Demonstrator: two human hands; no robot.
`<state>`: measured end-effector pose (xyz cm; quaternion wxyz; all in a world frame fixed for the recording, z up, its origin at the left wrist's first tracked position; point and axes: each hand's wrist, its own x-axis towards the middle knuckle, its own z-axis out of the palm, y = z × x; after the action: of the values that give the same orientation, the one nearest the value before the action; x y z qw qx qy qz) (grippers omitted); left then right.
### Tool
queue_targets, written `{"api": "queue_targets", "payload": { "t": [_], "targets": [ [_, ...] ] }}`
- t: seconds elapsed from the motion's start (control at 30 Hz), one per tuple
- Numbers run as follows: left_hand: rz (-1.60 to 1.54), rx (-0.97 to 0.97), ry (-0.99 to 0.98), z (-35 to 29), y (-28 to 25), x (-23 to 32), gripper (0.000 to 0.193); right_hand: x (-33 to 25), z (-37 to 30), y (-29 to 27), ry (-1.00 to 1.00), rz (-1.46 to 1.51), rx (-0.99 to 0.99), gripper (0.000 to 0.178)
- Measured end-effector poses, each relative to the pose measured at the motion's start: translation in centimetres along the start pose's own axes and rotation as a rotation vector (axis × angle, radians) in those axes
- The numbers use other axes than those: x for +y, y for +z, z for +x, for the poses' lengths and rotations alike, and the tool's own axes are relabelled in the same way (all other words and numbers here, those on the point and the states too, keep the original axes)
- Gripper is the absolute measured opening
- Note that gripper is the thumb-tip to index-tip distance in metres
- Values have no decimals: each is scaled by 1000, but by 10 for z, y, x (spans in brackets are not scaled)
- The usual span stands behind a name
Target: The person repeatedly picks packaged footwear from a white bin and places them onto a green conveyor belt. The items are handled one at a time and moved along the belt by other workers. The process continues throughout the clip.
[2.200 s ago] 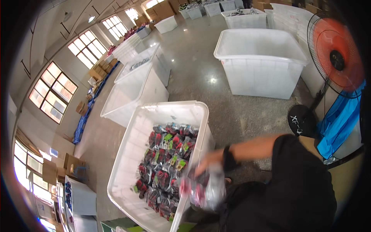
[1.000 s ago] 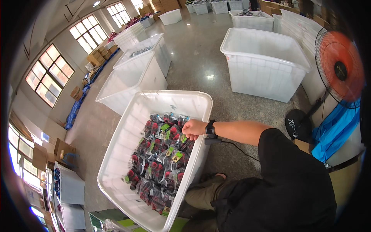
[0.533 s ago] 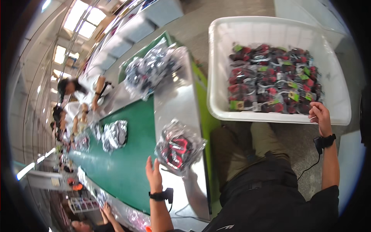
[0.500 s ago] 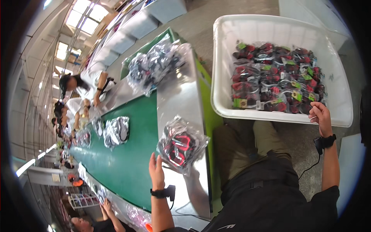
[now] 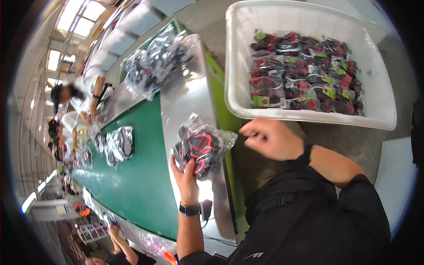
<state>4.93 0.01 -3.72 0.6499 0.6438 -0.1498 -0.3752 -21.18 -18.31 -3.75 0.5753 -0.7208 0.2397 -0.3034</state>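
Observation:
A clear plastic bag of black-and-red items that look like shoes (image 5: pixel 201 148) lies on the metal edge of the workbench. My left hand (image 5: pixel 186 174) grips its near left side, thumb on top and the other fingers partly hidden behind the plastic. To the right of the bag, my right hand (image 5: pixel 271 139) hangs in the air with loosely bent fingers, apart and holding nothing. It is slightly blurred and does not touch the bag. Beyond it stands a white plastic bin (image 5: pixel 316 118) holding rows of similar bagged black-and-red items (image 5: pixel 304 73) with green labels.
A green conveyor belt (image 5: pixel 145 176) runs left, carrying grey bagged items (image 5: pixel 119 145). A heap of bagged goods (image 5: pixel 154 64) sits at the bench's far end. Co-workers in white (image 5: pixel 86 95) stand along the far side; another person's arms (image 5: pixel 119 243) show at lower left.
My left hand has moved onto the bag and taken hold of it. My right hand has swung left from the bin's near rim toward the bag. The view has shifted slightly.

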Motion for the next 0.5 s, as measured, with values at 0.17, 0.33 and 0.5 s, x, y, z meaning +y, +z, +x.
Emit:
{"api": "queue_targets", "payload": {
  "t": [0.17,0.33,0.5],
  "targets": [
    [-19,-197,-65,-32,35,18,85,-11,15,10,-323,-242,17,32],
    [142,-479,-128,-53,51,28,88,19,7,-33,214,102,-143,43],
    [89,-645,-167,-48,70,8,91,33,-41,-50,616,743,-395,54]
  ]
}}
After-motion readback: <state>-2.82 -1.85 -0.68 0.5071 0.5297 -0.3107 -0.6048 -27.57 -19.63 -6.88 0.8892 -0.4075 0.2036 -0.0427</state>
